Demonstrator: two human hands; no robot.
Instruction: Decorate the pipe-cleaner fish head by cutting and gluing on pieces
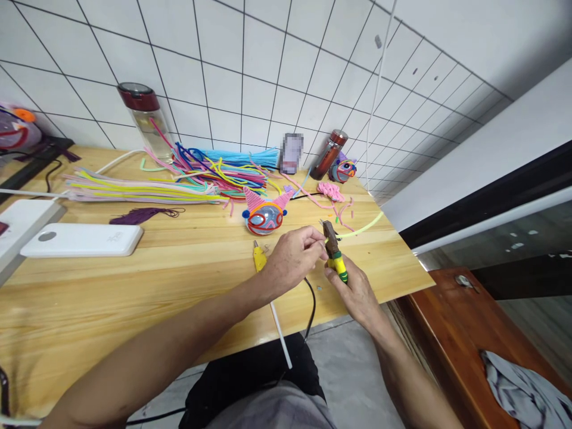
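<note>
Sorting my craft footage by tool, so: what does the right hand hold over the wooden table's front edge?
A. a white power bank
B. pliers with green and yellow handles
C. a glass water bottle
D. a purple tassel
B: the right hand grips the pliers by their green and yellow handles, while the left hand pinches a lime pipe cleaner at their tip.

Wooden table [134, 286] against tiled wall. White power bank [83, 239] at left, purple tassel [143, 214] beside it. Pipe-cleaner pile [179, 179] mid-table, glass bottle [147, 122] behind. Owl figure [264, 215] near centre, second one [342, 170] by red flask [329, 154]. Grey cloth [522, 387] on bench.
</note>
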